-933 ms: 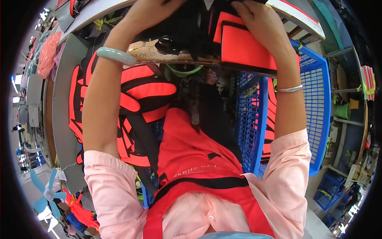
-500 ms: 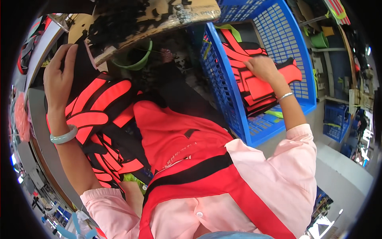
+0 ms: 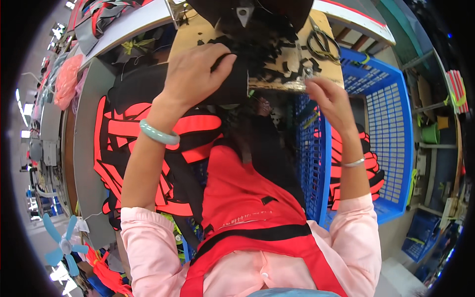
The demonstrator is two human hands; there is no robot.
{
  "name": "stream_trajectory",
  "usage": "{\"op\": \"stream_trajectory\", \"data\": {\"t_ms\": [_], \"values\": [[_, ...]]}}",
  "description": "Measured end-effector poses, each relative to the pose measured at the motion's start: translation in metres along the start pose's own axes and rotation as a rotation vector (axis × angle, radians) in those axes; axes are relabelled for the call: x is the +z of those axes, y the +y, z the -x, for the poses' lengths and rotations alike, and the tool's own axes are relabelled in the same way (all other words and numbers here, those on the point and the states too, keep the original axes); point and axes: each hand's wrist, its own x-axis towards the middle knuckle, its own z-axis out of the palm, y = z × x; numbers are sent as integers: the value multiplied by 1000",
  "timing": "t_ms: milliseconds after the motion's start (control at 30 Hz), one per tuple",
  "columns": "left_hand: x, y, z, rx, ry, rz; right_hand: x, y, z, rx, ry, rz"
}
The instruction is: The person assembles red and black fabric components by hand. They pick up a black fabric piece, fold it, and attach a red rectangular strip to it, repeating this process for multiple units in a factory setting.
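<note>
My left hand (image 3: 194, 76) is closed over the edge of a black fabric panel (image 3: 232, 81), which lies against the front of a wooden work board (image 3: 193, 30). Below that wrist hangs a heap of black fabric pieces with bright red-orange patches (image 3: 198, 123), partly covered by my forearm. My right hand (image 3: 330, 101), slightly blurred, is by the board's front right corner. Its fingers are loosely bent and apart, and nothing shows in them. Under my right forearm, more red-orange and black pieces (image 3: 373, 161) lie stacked in a blue plastic basket (image 3: 322, 163).
Black scraps (image 3: 272, 59) cover the board beneath a dark machine head (image 3: 247, 17). Scissors (image 3: 322, 43) rest at the board's right side. A grey panel (image 3: 89, 133) stands left of the heap. A light-blue fan (image 3: 65, 243) is at the lower left.
My right hand has left the pile in the basket and come to the board's front corner. My left hand is farther right with the black fabric. The whole view has turned and shifted.
</note>
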Motion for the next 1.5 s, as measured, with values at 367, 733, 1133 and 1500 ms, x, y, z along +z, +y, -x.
{"op": "stream_trajectory", "data": {"t_ms": [367,733,1133,1500], "values": [[10,-29,-16,48,46,-36,66,-69,-89,46,-220,-404],[18,-44,-31,14,36,-6,71,-73,-108,90,-200,-534],[31,-54,-37,-127,85,255,91,-63,-112,124,-66,-827],[17,-43,-29,-144,135,121,90,-63,-105,152,125,-922]]}}
